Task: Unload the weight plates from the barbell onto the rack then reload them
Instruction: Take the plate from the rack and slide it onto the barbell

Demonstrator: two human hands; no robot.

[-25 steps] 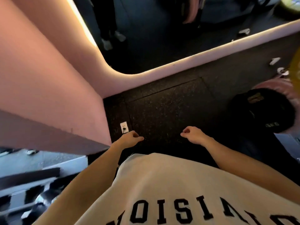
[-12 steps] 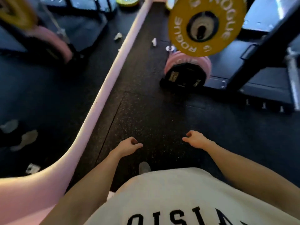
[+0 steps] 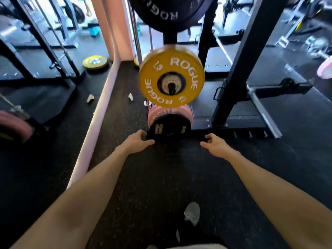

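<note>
**Plate storage, lower pegs: both hands at the small black plate**

- Left hand (image 3: 137,141): extended forward and low, fingers (image 3: 143,134) loosely curled, thumb tip at or just beside the near-left rim of the small black plate; whether it touched could not be told. Nothing gripped.
- Right hand (image 3: 213,143): extended forward at the same height, just right of that plate and apart from it, fingers curled half open, empty.
- Small black plate (image 3: 169,129): lowest on the storage, upright, face toward the camera, directly in front of the pink plate.
- Pink plate (image 3: 165,112): upright behind the black one, top edge partly covered by the yellow plate.
- Yellow ROGUE 15 plate (image 3: 171,77): upright on a peg above the pink plate, centre of view.
- Large black ROGUE plate (image 3: 165,13): top of view, above the yellow plate, cut by the frame edge.
- Rack upright (image 3: 239,69): black, right of the plates.
- Second yellow plate (image 3: 94,62): flat on the floor, far left.
- Rubber floor (image 3: 152,177): black, speckled.
</note>
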